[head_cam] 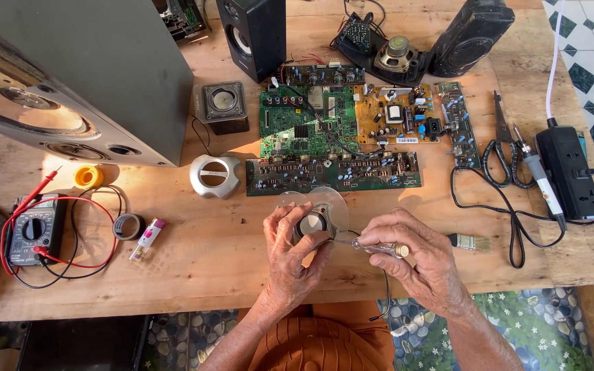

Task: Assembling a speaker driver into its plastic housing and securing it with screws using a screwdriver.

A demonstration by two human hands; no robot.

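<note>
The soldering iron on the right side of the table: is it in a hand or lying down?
Lying down. The soldering iron rests flat on the table beside the black power strip; neither hand touches it.

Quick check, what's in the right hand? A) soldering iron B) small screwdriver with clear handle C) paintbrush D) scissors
B: the right hand grips a small screwdriver, its tip at the small speaker unit held by the left hand; the soldering iron, scissors and brush lie on the wooden table.
</note>
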